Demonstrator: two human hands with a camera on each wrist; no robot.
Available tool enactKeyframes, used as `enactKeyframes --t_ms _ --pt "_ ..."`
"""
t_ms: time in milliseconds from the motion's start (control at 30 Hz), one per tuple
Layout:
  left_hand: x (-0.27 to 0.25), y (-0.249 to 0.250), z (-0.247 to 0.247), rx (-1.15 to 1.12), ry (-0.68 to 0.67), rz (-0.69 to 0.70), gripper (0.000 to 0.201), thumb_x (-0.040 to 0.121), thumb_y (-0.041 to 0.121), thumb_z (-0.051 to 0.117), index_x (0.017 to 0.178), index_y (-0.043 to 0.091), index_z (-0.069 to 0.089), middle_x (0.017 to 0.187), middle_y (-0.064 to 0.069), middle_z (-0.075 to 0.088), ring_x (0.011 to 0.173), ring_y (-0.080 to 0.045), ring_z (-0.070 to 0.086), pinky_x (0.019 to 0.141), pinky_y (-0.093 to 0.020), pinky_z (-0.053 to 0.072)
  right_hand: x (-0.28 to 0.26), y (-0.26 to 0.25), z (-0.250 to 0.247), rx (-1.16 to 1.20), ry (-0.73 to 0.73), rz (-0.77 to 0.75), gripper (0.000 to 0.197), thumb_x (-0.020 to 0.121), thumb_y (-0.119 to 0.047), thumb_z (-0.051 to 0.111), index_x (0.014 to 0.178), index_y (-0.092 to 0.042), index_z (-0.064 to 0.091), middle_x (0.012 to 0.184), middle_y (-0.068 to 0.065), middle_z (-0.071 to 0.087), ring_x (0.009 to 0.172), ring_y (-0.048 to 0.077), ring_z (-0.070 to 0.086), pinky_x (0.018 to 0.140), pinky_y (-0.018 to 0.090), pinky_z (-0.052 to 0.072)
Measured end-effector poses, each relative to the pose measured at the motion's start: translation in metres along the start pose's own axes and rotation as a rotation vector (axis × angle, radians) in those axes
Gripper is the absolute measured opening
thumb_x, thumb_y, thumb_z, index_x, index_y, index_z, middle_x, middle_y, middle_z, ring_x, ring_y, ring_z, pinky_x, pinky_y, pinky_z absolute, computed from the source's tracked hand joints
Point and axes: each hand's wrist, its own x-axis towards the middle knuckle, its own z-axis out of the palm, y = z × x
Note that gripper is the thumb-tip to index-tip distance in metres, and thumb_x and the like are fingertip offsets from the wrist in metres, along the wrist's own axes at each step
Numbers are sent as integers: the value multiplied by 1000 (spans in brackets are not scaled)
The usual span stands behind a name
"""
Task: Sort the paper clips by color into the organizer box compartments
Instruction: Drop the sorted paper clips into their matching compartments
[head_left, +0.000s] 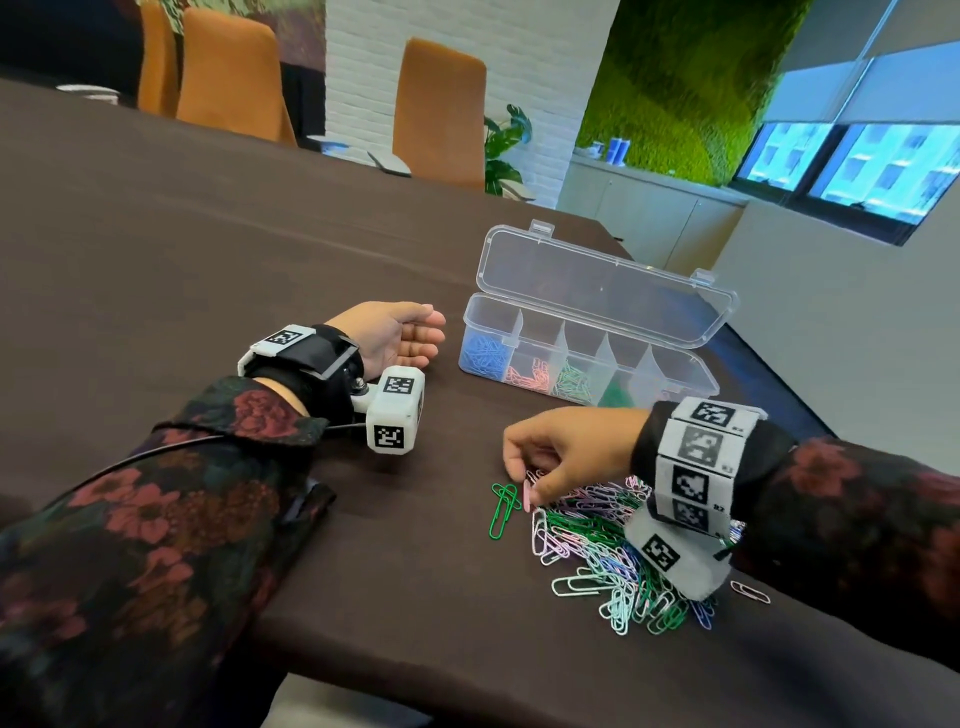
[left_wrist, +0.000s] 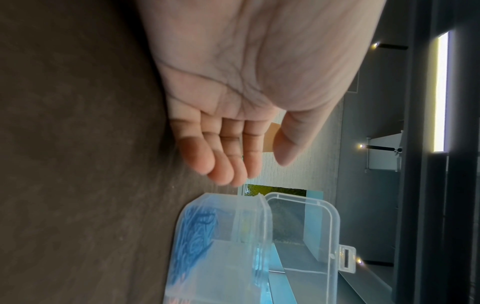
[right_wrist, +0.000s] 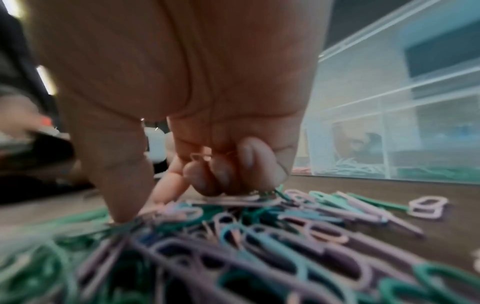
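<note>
Dark table (head_left: 208, 234): L hand (head_left: 395, 332) lies relaxed, empty; wrist view alone shows R hand (right_wrist: 207, 144) curled round pink clips (right_wrist: 201, 157).

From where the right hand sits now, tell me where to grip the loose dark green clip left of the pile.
Pinch the dark green clip at its far rounded end, coming from above. It lies flat on the table, apart from the pile, and that end is nearest the right hand.

Head view high above the table (head_left: 208, 249); both wrist views low, close, sharing the organizer box (head_left: 587, 358)
</note>
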Motion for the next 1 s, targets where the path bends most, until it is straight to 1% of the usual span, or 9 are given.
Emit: enactKeyframes --t_ms 167,267,400,500,733,767,833,900,1000 --pt "0 0 1 0 3 -3 20 98 24 45 92 12 59 77 -3 59 59 -11 56 49 -18 50 -1 -2 -2 -51 -1 18 24 85 -10 67 71 -23 53 44 -17 46 44 -1 41 50 8 33" --pt "-1 1 1 2 0 -5 20 98 25 45 92 12 60 78 -3 59 59 -11 57 50 -18 50 -5 1 -6 -7 57 -15 24 84 -10 68 77 -27 53 51 -10 40 45 1 37 51 10 31" --pt "-2 0 1 -4 6 -7 20 98 24 46 92 12 60 77 -3 59 58 -11 57 49 -17 50 -6 -2 -1 9 61 -53 19 80 -17 74 87 -24 58 53 -10 38 47 4 35 52 14 30" --pt "-2 0 1 -3 11 -7 20 98 24 46 92 12 60 77 -3 59 58 -11 57 49 -18 50 -4 -9 8 -74 53 -36 19 78 -24 76 81 -19 58 51 -10 41 47 4 39 50 16 30" --pt "-3 0 2 -10 9 -9 20 98 24 46 92 11 60 76 -2 60 57 -10 57 50 -18 50 -5 -4 2 -68 57 -13 27 82 -16 71 66 -21 51 54 -8 44 48 3 40 52 14 33" --pt "-3 0 2 -11 8 -9 20 98 24 46 93 11 60 76 -2 60 56 -10 57 50 -18 50 -7 -1 -1 -8 73 -14 28 82 -15 71 65 -21 50 57 -9 46 51 2 41 57 16 36" --pt "-2 0 1 -14 3 -8 20 98 24 46 93 11 60 76 -2 60 56 -10 57 50 -18 50 -11 4 -9 229 135 -27 27 79 -15 72 64 -20 50 65 0 52 63 10 49 65 27 44" --pt "-2 0 1 -16 2 -9 20 98 24 46 93 11 60 76 -2 60 56 -10 57 49 -18 50 -16 8 -18 549 251 -44 22 79 -9 67 68 -16 49 70 9 51 56 10 51 54 22 41" --pt "-2 1 0 -17 3 -6 20 98 24 46 93 11 60 77 -3 60 56 -10 58 49 -18 50 -17 13 -38 1032 491 -8 17 85 7 49 86 -10 52 64 4 50 43 6 43 39 15 32"
